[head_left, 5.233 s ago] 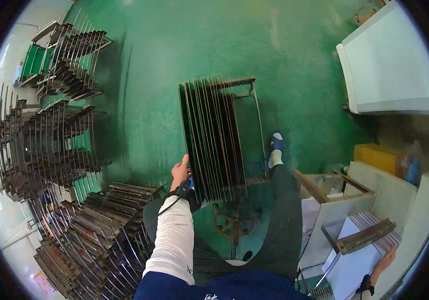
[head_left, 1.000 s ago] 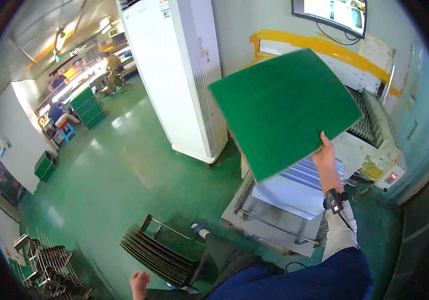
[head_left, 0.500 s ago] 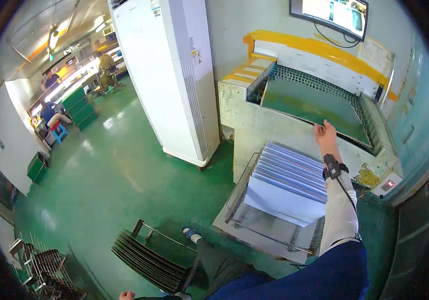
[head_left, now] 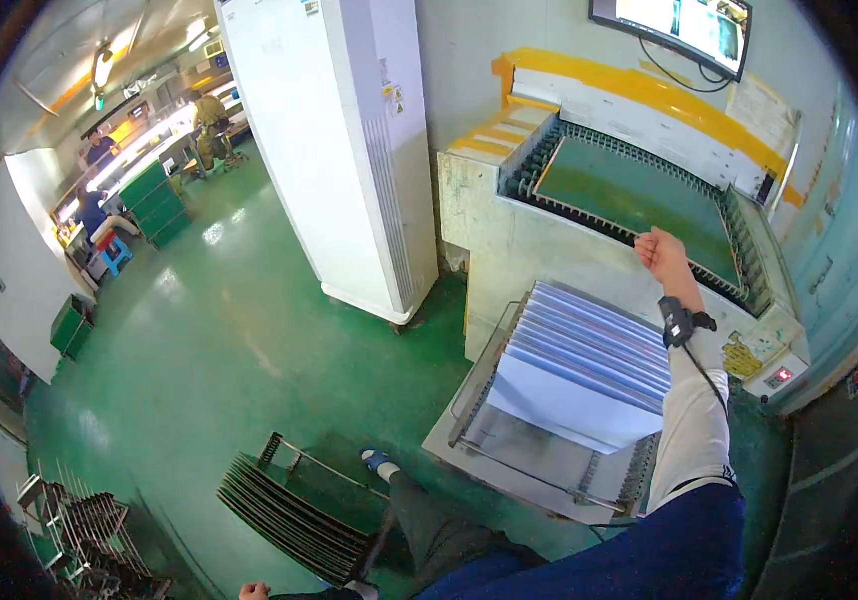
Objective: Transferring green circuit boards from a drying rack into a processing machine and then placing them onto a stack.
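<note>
A flat green panel lies in the recessed roller bed of a pale machine. My right hand is over the panel's near edge, fingers curled together; I see nothing held in them, and whether the tips touch the edge is unclear. Below that forearm, a rack holds a row of upright white-blue sheets on a grey metal base. Only a bit of my left hand shows at the lower edge, and most of its fingers are hidden. Nearest to it is a dark slatted rack on the floor.
A tall white cabinet unit stands left of the machine. A screen hangs on the wall above. More wire racks sit at lower left. Far left, people work at a lit bench beside green bins.
The panel has settled lower into the roller bed, away from the machine's front lip. My right hand has shifted slightly right, its fingers no longer plainly on the panel. The view has turned slightly.
</note>
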Action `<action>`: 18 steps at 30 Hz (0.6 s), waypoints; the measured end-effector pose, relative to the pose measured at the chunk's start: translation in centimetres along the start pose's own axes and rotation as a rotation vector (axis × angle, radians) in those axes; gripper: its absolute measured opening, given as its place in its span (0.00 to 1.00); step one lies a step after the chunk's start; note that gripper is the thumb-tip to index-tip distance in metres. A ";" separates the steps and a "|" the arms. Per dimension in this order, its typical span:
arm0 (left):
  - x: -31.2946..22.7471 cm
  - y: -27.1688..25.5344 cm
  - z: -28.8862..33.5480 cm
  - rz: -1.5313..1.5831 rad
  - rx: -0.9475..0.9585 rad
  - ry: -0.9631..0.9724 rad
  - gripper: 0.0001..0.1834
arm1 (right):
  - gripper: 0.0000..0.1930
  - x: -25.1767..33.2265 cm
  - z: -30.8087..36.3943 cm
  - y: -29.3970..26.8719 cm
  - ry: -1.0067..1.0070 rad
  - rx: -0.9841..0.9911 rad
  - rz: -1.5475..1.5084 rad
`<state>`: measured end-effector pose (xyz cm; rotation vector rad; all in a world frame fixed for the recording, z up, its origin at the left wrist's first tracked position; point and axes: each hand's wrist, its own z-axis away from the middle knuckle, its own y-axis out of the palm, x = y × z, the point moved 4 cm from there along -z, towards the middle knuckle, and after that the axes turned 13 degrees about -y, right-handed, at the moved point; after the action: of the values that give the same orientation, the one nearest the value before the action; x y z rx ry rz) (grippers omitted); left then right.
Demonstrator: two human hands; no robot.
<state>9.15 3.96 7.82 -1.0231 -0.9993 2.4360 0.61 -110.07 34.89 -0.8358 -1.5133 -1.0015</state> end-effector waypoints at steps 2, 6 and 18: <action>0.0 -0.1 0.0 -0.012 0.010 0.035 0.15 | 0.15 1.9 1.7 2.2 -0.158 -0.075 0.216; 0.2 -0.2 -0.3 0.015 0.020 0.003 0.15 | 0.13 3.8 3.8 5.1 -0.964 -0.237 1.142; 6.0 -0.4 -3.0 -0.006 -0.272 0.129 0.10 | 0.35 2.0 1.2 8.6 -0.559 0.088 1.573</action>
<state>7.20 8.79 3.62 -1.2436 -1.3112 2.2375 7.62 -105.61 38.09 -1.8374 -0.7988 0.4983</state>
